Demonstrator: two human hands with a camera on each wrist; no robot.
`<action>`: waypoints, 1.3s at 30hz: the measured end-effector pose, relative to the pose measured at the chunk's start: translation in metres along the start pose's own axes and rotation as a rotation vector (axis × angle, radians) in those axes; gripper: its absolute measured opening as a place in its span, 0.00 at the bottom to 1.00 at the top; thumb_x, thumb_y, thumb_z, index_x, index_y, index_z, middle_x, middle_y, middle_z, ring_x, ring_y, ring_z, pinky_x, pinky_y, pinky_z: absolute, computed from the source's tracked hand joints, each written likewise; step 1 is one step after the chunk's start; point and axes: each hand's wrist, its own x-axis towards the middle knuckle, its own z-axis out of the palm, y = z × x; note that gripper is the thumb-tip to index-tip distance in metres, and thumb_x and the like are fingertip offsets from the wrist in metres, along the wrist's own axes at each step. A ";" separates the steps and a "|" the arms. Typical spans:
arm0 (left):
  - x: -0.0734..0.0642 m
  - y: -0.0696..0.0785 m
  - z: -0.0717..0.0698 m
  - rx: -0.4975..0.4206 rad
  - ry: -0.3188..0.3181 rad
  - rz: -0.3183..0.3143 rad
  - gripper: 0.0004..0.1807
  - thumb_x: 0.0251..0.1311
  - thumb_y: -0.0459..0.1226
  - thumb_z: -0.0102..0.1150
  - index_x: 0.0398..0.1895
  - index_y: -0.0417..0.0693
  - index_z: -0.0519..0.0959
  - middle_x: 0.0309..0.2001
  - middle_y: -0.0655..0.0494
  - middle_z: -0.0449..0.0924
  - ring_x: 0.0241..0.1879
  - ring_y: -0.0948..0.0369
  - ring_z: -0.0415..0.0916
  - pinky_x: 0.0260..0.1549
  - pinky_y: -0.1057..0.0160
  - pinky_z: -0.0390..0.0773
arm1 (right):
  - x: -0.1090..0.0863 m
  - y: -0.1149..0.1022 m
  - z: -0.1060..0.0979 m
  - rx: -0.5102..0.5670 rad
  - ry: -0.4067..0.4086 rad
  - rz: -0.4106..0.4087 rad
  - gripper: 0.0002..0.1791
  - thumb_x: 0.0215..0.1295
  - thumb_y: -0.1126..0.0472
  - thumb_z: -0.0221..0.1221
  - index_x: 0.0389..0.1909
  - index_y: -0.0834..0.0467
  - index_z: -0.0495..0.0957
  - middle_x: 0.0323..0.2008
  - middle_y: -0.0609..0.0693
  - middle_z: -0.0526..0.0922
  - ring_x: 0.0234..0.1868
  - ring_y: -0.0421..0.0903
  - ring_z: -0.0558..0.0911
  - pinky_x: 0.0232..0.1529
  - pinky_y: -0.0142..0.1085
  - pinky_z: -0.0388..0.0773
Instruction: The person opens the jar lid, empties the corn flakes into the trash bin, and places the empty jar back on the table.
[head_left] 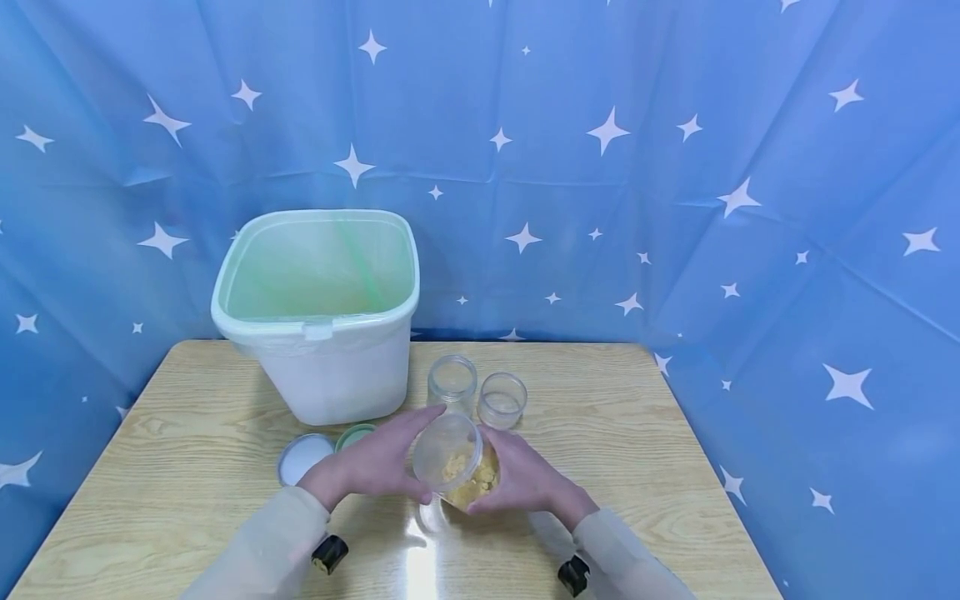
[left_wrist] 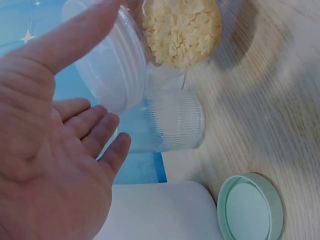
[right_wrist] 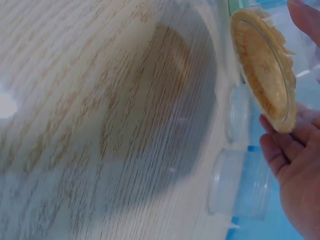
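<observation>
A clear jar [head_left: 472, 479] of pale yellow flakes is held tilted above the table between both hands. Its round translucent lid [head_left: 447, 450] faces up and left. My left hand [head_left: 382, 458] grips the lid's edge, thumb at the near side and fingers at the far side. Around the jar's body, toward its base, my right hand [head_left: 525, 473] holds with thumb and fingers. The flakes [left_wrist: 182, 32] show through the jar wall in the left wrist view, and the jar's round base [right_wrist: 265, 70] shows in the right wrist view.
Behind the hands stand a ribbed clear jar [head_left: 452, 382] and a shorter clear jar [head_left: 502, 398]. A white lid [head_left: 306, 457] and a green lid [left_wrist: 250, 207] lie on the wooden table [head_left: 600, 400] at left. A large white bin [head_left: 330, 367] stands at the back left, before a blue starred curtain [head_left: 555, 183].
</observation>
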 end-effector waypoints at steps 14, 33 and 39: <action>0.004 0.006 0.009 0.156 0.108 -0.117 0.60 0.33 0.66 0.73 0.70 0.47 0.64 0.64 0.52 0.72 0.63 0.53 0.69 0.63 0.49 0.72 | 0.002 0.000 -0.001 0.032 0.004 -0.011 0.58 0.30 0.42 0.80 0.68 0.51 0.64 0.56 0.44 0.79 0.53 0.39 0.78 0.57 0.39 0.77; 0.001 0.001 -0.004 -0.027 -0.025 0.022 0.61 0.37 0.45 0.78 0.76 0.47 0.53 0.75 0.48 0.57 0.73 0.48 0.58 0.70 0.42 0.61 | 0.002 0.001 0.001 0.003 0.003 0.002 0.61 0.30 0.38 0.78 0.69 0.51 0.63 0.56 0.42 0.79 0.53 0.37 0.77 0.58 0.39 0.77; 0.002 0.003 0.001 0.101 0.030 -0.024 0.61 0.36 0.58 0.76 0.75 0.49 0.57 0.69 0.52 0.65 0.66 0.53 0.66 0.66 0.48 0.69 | 0.002 -0.001 0.001 0.014 0.005 -0.004 0.59 0.29 0.41 0.79 0.68 0.50 0.64 0.54 0.42 0.79 0.51 0.37 0.78 0.54 0.36 0.77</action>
